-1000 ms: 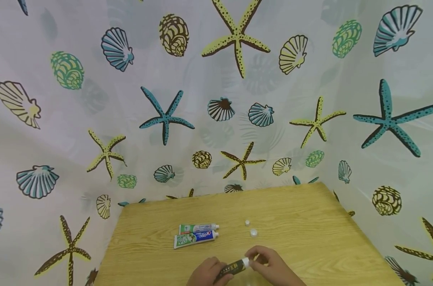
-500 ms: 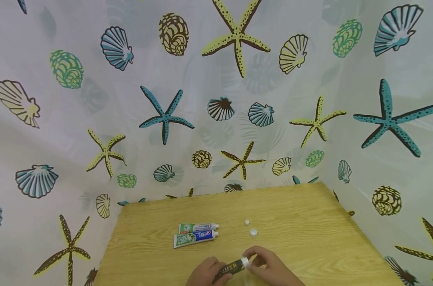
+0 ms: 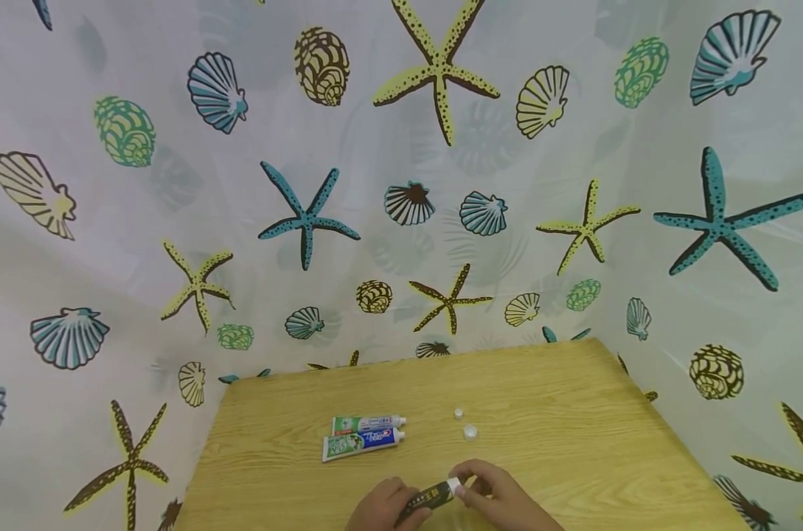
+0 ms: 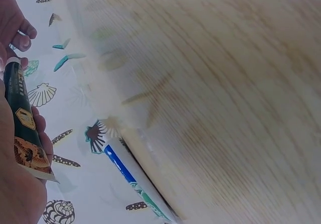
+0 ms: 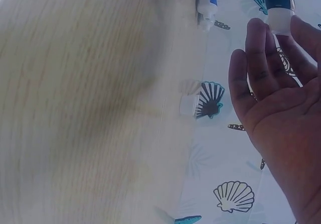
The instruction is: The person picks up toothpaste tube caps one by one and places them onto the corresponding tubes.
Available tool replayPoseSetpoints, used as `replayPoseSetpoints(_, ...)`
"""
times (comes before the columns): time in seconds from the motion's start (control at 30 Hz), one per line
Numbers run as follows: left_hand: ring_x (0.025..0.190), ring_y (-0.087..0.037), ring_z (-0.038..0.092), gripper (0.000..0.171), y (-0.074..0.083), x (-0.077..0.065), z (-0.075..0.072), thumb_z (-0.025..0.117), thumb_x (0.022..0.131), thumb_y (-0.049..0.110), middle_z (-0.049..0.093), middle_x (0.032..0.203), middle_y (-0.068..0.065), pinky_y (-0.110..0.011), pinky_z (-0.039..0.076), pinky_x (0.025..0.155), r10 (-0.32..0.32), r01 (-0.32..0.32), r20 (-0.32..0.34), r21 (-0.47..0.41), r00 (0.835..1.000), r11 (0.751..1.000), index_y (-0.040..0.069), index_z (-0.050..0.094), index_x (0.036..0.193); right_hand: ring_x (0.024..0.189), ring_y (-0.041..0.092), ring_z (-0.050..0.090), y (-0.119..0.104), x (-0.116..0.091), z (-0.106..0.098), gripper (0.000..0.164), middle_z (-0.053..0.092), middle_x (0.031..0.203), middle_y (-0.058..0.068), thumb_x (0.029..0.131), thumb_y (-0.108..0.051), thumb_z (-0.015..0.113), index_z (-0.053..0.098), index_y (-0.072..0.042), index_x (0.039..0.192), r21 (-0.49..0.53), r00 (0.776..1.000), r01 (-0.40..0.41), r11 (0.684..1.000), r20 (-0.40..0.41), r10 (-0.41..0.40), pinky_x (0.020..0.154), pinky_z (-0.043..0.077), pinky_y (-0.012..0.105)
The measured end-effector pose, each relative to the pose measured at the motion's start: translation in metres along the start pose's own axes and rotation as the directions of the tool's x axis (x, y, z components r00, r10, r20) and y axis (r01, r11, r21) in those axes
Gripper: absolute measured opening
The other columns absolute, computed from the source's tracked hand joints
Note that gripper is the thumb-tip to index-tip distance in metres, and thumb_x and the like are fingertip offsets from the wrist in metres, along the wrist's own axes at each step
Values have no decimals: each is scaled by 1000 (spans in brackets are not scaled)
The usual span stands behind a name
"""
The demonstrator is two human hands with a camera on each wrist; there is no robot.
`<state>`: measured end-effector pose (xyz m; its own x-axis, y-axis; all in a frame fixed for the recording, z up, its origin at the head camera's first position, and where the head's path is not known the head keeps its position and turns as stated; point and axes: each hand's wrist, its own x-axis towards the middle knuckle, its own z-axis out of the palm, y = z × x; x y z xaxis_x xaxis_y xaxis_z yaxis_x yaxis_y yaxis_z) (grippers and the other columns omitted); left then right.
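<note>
My left hand (image 3: 383, 505) grips a dark green toothpaste tube (image 3: 429, 501) with gold lettering. In the left wrist view, the tube's flat crimped end (image 4: 46, 174) pokes out past the palm. At the tube's other end is a white cap (image 3: 454, 485), which my right hand (image 3: 497, 495) pinches between thumb and fingertips. The right wrist view shows that cap (image 5: 280, 21) with the thumb on one side and fingers on the other; the remaining fingers are loosely bent.
Two toothpaste tubes, one green and white (image 3: 364, 423) and one blue and green (image 3: 363, 444), lie side by side, their nozzles uncapped. Right of them are a small white cap (image 3: 459, 414) and a larger one (image 3: 470, 431). A shell-print curtain (image 3: 401, 258) surrounds the wooden table (image 3: 547, 398).
The right hand's fingers have shifted slightly around the cap and the tube has turned a little. The left hand keeps its grip; the things on the table have not moved.
</note>
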<state>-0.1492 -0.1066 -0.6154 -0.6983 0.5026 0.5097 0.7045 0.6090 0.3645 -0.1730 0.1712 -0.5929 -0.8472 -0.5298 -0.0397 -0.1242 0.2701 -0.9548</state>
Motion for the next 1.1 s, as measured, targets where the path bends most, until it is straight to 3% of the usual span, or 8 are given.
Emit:
replayPoseSetpoints(0.23,74,11,40,31,-2,-1,3,66,106,42,55,84,15,-1,33,65,24,-24,-3,25,1000,999,15,79,100,93,16,68,1,0,1,28,65,127,10,111,-26,58,65,-9,132,18,1000,-4,1000,7,4,79,55,26)
replayPoseSetpoints(0.43,75,10,42,30,-3,-2,4,67,105,43,56,84,15,-1,34,65,35,-35,-16,53,999,998,15,79,101,100,10,66,0,-1,2,28,61,134,21,110,-22,61,61,-12,136,-77,990,143,987,0,-143,85,55,26)
replayPoseSetpoints(0.53,75,10,42,30,-2,-2,4,67,105,43,55,84,15,-2,34,65,17,-18,3,51,1000,999,15,78,101,99,9,66,-2,-1,1,26,62,131,24,109,-19,62,62,-8,132,-72,985,172,982,2,-172,85,55,27)
replayPoseSetpoints(0.7,74,11,40,33,0,-1,2,64,106,46,53,84,17,-5,36,63,-28,26,53,38,998,999,17,78,100,98,8,66,-5,-2,1,27,64,131,22,109,-21,62,63,-3,129,-52,992,124,991,7,-124,84,55,27)
replayPoseSetpoints(0.87,74,10,40,35,0,0,2,62,107,47,53,84,17,-5,36,63,-37,34,63,45,997,998,17,78,101,96,9,66,-3,0,2,26,66,132,18,109,-23,62,64,-8,131,-50,998,69,996,-4,-70,83,54,26)
replayPoseSetpoints(1.1,74,10,40,35,0,-1,1,62,107,46,53,84,16,-6,37,63,-39,37,67,32,997,999,16,78,101,84,10,64,-2,3,3,29,67,129,15,110,-21,59,63,-3,133,3,1000,12,1000,1,-12,75,52,23)
